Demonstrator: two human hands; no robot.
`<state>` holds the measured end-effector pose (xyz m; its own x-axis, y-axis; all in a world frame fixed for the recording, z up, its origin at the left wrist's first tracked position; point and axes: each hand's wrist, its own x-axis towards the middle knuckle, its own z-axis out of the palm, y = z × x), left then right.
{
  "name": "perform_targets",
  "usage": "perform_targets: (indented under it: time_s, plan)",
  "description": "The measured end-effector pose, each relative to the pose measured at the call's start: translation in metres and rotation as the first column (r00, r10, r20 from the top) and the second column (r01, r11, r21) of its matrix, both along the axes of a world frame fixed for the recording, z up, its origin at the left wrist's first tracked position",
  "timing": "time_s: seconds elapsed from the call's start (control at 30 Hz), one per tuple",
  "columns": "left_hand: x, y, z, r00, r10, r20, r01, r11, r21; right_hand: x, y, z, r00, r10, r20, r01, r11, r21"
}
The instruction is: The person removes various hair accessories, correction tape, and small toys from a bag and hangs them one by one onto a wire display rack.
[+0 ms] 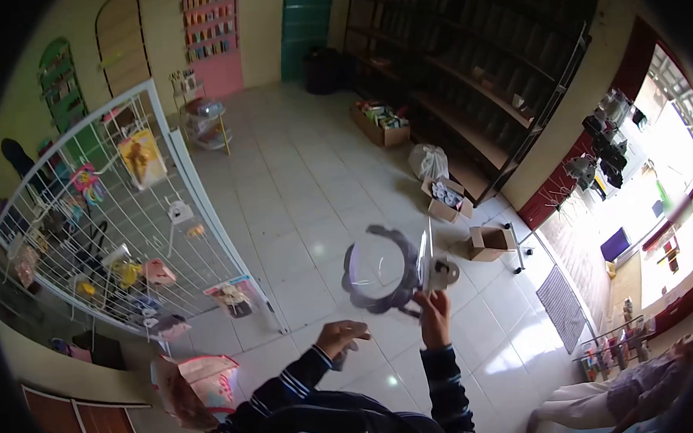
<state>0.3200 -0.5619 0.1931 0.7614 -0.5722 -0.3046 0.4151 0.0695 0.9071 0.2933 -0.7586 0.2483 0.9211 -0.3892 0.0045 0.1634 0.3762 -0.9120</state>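
A: Starting with the head view, what is the right hand (435, 320) doing?

B: It is gripping a scalloped purple-grey ring (403, 293) by its lower right side, thumb and fingers pinching together. Whether they are pressing on the ring itself or on clear plastic around it, the blur is hiding.

A: And where is the ring sitting?

B: It is hanging in the air in front of the wearer, above the pale tiled floor (283, 212). A pale tag (443, 274) with a dark mark is showing just to its right, above the fingers.

A: Is the left hand (342, 338) holding anything?

B: That is not showing clearly. Its fingers are bending loosely and pointing toward the ring while standing apart from it. Something grey is showing beneath the hand, but B cannot tell whether the hand is gripping it.

A: What is surrounding the hands?

B: Dark striped sleeves (296, 376) are covering both arms. A white wire rack (207, 199) is standing on the left, with small packets hanging from it, and a white and red bag (202, 385) is resting below it. Beyond the ring, an open cardboard box (490, 243) is sitting on the floor near dark shelves (451, 121). At the lower right, another person (630, 386) in light clothing is appearing near the picture's edge.
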Motion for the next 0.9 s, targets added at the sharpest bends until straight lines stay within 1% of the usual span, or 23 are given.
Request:
perform_targets:
  time_s: [0.03, 0.07, 0.1, 0.13, 0.17, 0.2, 0.27, 0.3, 0.33, 0.4, 0.47, 0.5, 0.53, 0.57, 0.6, 0.63, 0.67, 0.7, 0.73, 0.8, 0.83, 0.87, 0.9]
  plan:
    - [0.013, 0.004, 0.008, 0.999, -0.005, 0.036, 0.006, 1.0, -0.029, 0.023, -0.015, 0.019, 0.999, 0.001, 0.039, 0.006, 0.981, -0.193]
    - [0.028, 0.007, 0.021, 0.988, 0.004, 0.153, -0.032, 0.982, 0.185, 0.046, -0.033, 0.03, 0.998, 0.014, 0.058, 0.003, 0.959, -0.284]
    - [0.042, 0.008, 0.048, 0.929, 0.122, 0.35, -0.235, 0.925, 0.3, 0.068, -0.047, 0.039, 0.996, 0.054, 0.072, -0.027, 0.94, -0.341]
    - [0.063, 0.011, 0.06, 0.736, 0.134, 0.663, -0.44, 0.839, 0.32, 0.089, -0.063, 0.044, 0.992, 0.122, -0.023, -0.122, 0.932, -0.342]
    - [0.088, 0.014, 0.069, 0.618, 0.084, 0.782, -0.521, 0.788, 0.327, 0.115, -0.083, 0.052, 0.96, 0.277, -0.041, -0.254, 0.8, -0.544]
    - [0.114, 0.009, 0.081, 0.62, 0.102, 0.778, -0.544, 0.771, 0.332, 0.142, -0.098, 0.059, 0.904, 0.42, -0.086, -0.35, 0.607, -0.713]
    - [0.168, -0.012, 0.099, 0.387, 0.04, 0.921, -0.587, 0.781, 0.213, 0.185, -0.111, 0.066, 0.839, 0.526, -0.14, -0.413, 0.448, -0.793]
    - [0.193, -0.023, 0.094, 0.431, -0.017, 0.902, -0.511, 0.82, 0.26, 0.208, -0.121, 0.069, 0.732, 0.667, -0.141, -0.393, 0.244, -0.887]
    - [0.225, -0.032, 0.089, 0.45, -0.077, 0.89, -0.435, 0.851, 0.294, 0.228, -0.115, 0.079, 0.719, 0.66, -0.216, -0.519, 0.304, -0.799]
    - [0.278, -0.051, 0.075, 0.669, -0.251, 0.7, 0.009, 0.944, 0.329, 0.267, -0.107, 0.094, 0.755, 0.612, -0.236, -0.478, 0.268, -0.836]
    - [0.314, -0.068, 0.062, 0.792, -0.341, 0.507, 0.09, 0.886, 0.455, 0.3, -0.116, 0.088, 0.902, 0.363, -0.232, -0.325, 0.223, -0.919]
    - [0.329, -0.073, 0.06, 0.792, -0.348, 0.502, 0.097, 0.883, 0.46, 0.316, -0.108, 0.083, 0.97, 0.24, -0.026, -0.084, 0.235, -0.968]
    - [0.336, -0.077, 0.057, 0.848, -0.171, 0.502, -0.066, 0.905, 0.42, 0.329, -0.096, 0.084, 0.987, 0.0, 0.159, 0.159, -0.039, -0.986]
    - [0.346, -0.079, 0.052, 0.863, 0.018, 0.505, -0.239, 0.894, 0.378, 0.339, -0.083, 0.074, 0.981, -0.065, 0.184, 0.19, 0.105, -0.976]
    - [0.359, -0.082, 0.04, 0.859, 0.018, 0.511, -0.244, 0.892, 0.38, 0.347, -0.067, 0.061, 0.971, -0.125, 0.203, 0.228, 0.24, -0.943]
    - [0.371, -0.084, 0.023, 0.862, 0.345, 0.373, -0.429, 0.887, 0.173, 0.355, -0.045, 0.049, 0.994, 0.005, 0.106, 0.094, 0.419, -0.903]
    - [0.386, -0.086, 0.009, 0.771, 0.617, 0.156, -0.625, 0.781, 0.0, 0.368, -0.022, 0.037, 0.988, 0.156, 0.024, -0.069, 0.563, -0.824]
    - [0.398, -0.088, 0.022, 0.661, 0.739, 0.132, -0.746, 0.665, 0.018, 0.386, -0.003, 0.026, 0.956, 0.292, 0.009, -0.148, 0.51, -0.847]
    - [0.412, -0.084, 0.03, 0.605, 0.696, 0.387, -0.792, 0.575, 0.206, 0.401, 0.007, 0.014, 0.904, 0.428, -0.026, -0.234, 0.441, -0.867]
    - [0.439, -0.069, 0.017, 0.473, 0.878, 0.075, -0.875, 0.478, -0.072, 0.454, 0.015, 0.011, 0.781, 0.624, -0.024, -0.315, 0.361, -0.878]
    - [0.449, -0.064, 0.025, 0.4, 0.909, -0.115, -0.913, 0.384, -0.138, 0.48, 0.021, 0.011, 0.691, 0.718, -0.09, -0.324, 0.197, -0.925]
    - [0.461, -0.059, 0.022, 0.302, 0.947, -0.106, -0.948, 0.287, -0.139, 0.502, 0.026, 0.011, 0.611, 0.787, -0.081, -0.339, 0.169, -0.925]
    - [0.471, -0.052, 0.011, 0.196, 0.933, -0.301, -0.972, 0.146, -0.182, 0.518, 0.032, 0.009, 0.502, 0.856, -0.123, -0.34, 0.065, -0.938]
